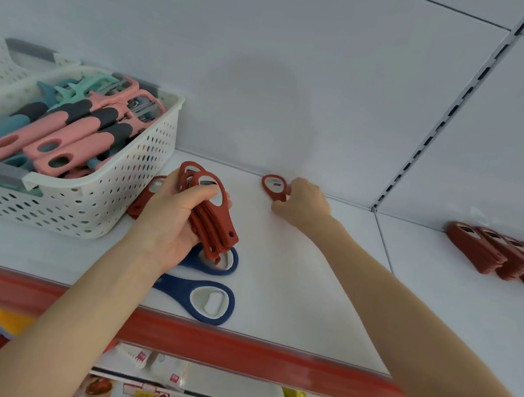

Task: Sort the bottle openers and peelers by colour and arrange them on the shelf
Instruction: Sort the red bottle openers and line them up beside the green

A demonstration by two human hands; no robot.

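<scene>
My left hand [168, 217] grips a stack of red bottle openers [213, 222] above the white shelf [310, 284]. My right hand [302, 204] pinches a single red opener [273, 186] that stands against the back wall of the shelf. Two blue openers [201, 298] lie flat near the shelf's front edge, the farther one [229, 264] partly under the held stack. One more red opener [147, 196] lies beside the basket, behind my left hand. A white perforated basket [119, 189] at the left holds several pink, teal and mint peelers [67, 132].
A row of red openers [500, 255] leans in overlapping piles at the far right of the shelf. A red price rail [238, 348] runs along the front edge. A slotted upright [451, 111] divides the back wall. Packaged goods hang below the shelf.
</scene>
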